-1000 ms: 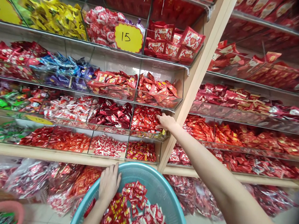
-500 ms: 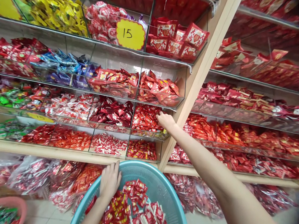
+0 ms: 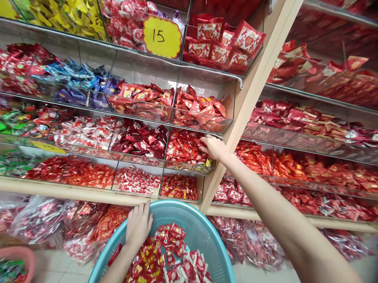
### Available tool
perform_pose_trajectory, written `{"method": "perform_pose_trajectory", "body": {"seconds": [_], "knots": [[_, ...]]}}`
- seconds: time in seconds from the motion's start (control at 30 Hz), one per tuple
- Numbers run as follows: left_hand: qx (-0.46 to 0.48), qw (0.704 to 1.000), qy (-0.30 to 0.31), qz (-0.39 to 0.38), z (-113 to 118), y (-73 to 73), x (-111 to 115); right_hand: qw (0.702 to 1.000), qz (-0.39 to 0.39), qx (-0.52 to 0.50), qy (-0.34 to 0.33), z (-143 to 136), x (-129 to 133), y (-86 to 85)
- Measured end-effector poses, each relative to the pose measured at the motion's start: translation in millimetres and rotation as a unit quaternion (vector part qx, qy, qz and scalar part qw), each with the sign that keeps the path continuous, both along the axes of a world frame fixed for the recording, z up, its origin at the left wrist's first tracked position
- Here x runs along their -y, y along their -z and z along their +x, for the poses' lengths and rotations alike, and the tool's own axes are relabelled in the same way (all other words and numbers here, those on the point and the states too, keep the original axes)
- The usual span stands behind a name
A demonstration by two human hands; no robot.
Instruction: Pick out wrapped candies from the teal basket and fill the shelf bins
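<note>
My left hand (image 3: 139,223) is closed over the far left rim of a turquoise plastic basket (image 3: 226,249), its fingers hooked across the edge. Inside the basket lie red wrapped candies with yellow print (image 3: 147,262), next to red and white wrapped ones (image 3: 198,270). My right hand (image 3: 214,147) reaches into a clear shelf bin at the right end of its row. Its fingers are slightly apart, at the surface of small red wrapped candies (image 3: 184,147). No candy shows clearly between them, and the fingertips are partly hidden.
Clear-fronted bins of wrapped sweets rise in rows, with a yellow price tag (image 3: 163,36) marked 15. A wooden upright (image 3: 237,127) stands beside my right wrist. Plastic bags of candy (image 3: 42,220) sit below the shelf, and a pink basket (image 3: 30,262) stands at lower left.
My right hand has shifted slightly right within the bin, and its fingers have loosened from a curl. My left hand stays on the basket rim.
</note>
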State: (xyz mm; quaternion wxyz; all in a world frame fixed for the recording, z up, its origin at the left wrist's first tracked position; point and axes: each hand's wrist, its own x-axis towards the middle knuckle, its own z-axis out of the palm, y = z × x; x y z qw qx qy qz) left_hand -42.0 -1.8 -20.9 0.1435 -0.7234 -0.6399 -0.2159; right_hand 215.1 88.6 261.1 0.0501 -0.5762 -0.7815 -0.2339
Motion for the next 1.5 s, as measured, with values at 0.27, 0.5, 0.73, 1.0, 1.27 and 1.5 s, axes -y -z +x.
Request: {"method": "perform_pose_trajectory", "body": {"seconds": [0.27, 0.5, 0.73, 1.0, 1.27, 1.5], "knots": [[-0.003, 1.0, -0.001, -0.005, 1, -0.7, 0, 0.997, 0.042, -0.048, -0.04, -7, 19, 3.4], [-0.006, 1.0, 0.0, -0.017, 2, -4.0, 1, 0.944, -0.062, -0.206, -0.249, -33, 71, 74.9], [0.012, 1.0, 0.0, -0.014, 3, -1.9, 3, 0.807, -0.365, -0.433, -0.168, -45, 83, 234.2], [0.009, 1.0, 0.001, -0.017, 4, -5.3, 4, 0.754, -0.464, -0.463, -0.026, -60, 97, 297.2], [0.001, 1.0, 0.001, -0.018, 5, -7.5, 5, 0.899, -0.349, -0.264, 0.02, -72, 106, 300.2], [-0.007, 1.0, -0.007, -0.018, 7, -8.9, 5, 0.912, -0.321, -0.255, 0.014, -76, 114, 291.0]]}}
